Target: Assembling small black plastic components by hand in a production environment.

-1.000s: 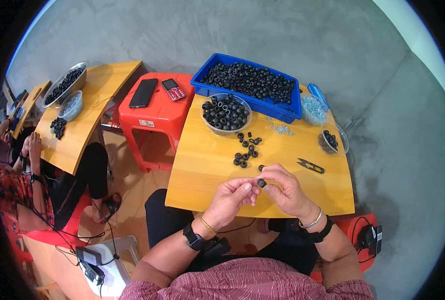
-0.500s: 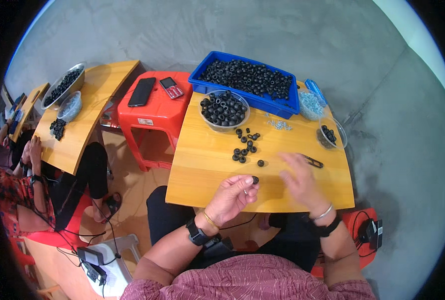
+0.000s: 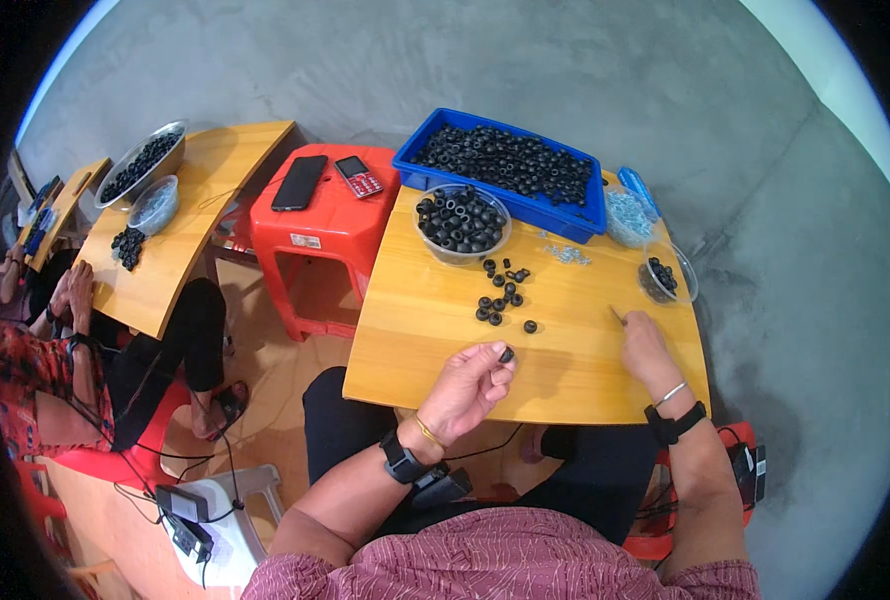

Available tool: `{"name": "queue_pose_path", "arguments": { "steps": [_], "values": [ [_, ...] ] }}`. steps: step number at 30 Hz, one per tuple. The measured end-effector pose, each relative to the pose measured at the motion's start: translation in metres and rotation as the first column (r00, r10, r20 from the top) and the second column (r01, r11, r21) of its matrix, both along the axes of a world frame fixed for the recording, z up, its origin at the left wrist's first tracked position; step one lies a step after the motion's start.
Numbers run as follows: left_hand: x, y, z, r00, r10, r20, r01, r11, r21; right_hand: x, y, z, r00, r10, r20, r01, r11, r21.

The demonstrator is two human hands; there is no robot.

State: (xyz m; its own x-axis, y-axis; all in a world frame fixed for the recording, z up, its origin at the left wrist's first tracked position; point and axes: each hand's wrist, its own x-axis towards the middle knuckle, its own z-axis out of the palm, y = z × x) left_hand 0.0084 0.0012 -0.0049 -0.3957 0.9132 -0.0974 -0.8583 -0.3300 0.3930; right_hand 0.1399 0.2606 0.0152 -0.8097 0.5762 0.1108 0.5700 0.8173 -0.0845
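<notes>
Above the near part of the wooden table (image 3: 415,360), my left hand (image 3: 470,388) pinches a small black round part (image 3: 506,355) between thumb and fingertips. My right hand (image 3: 647,347) is closed at the table's right side around a slim dark tool (image 3: 618,316); only its tip shows, the rest being hidden by the fingers. Between the hands and the bowls lies a loose group of black round parts (image 3: 496,303), with a single black part (image 3: 530,326) apart from it, nearer me.
A blue tray (image 3: 565,227) and a clear bowl (image 3: 462,257), both full of black parts, stand at the back. Pale blue pieces fill a tub (image 3: 627,218); a smaller tub (image 3: 659,290) holds black parts. Left: a red stool (image 3: 325,225) with two phones, and another person's table (image 3: 200,215).
My right hand has moved right and down onto the dark slotted tool, which lay uncovered on the table before. The left hand keeps its pinch on the black part, barely moving.
</notes>
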Motion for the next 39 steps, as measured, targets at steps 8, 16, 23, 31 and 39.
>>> {"name": "queue_pose_path", "arguments": {
  "steps": [8, 16, 23, 31, 39],
  "values": [
    [-0.003, -0.001, -0.004, 0.999, 0.023, -0.042, -0.022, 0.999, 0.039, -0.001, -0.034, 0.017, 0.884, -0.122, -0.452, -0.143, 0.849, -0.509],
    [-0.007, -0.003, -0.004, 0.993, 0.072, -0.093, -0.074, 0.997, -0.014, -0.015, -0.12, 0.028, 0.818, 0.068, -0.571, -0.521, 0.506, -0.687],
    [-0.007, -0.002, 0.0, 0.989, 0.084, -0.125, -0.087, 0.996, -0.015, -0.024, -0.136, 0.033, 0.805, 0.27, -0.529, -0.565, 0.62, -0.544],
    [-0.008, -0.001, -0.003, 0.983, 0.129, -0.132, -0.127, 0.992, 0.019, -0.029, -0.142, 0.029, 0.746, 0.356, -0.563, -0.595, 0.735, -0.325],
    [-0.002, -0.002, 0.001, 0.973, 0.15, -0.176, -0.156, 0.987, -0.02, -0.029, -0.148, 0.031, 0.812, 0.361, -0.458, -0.534, 0.776, -0.336]
  ]
}}
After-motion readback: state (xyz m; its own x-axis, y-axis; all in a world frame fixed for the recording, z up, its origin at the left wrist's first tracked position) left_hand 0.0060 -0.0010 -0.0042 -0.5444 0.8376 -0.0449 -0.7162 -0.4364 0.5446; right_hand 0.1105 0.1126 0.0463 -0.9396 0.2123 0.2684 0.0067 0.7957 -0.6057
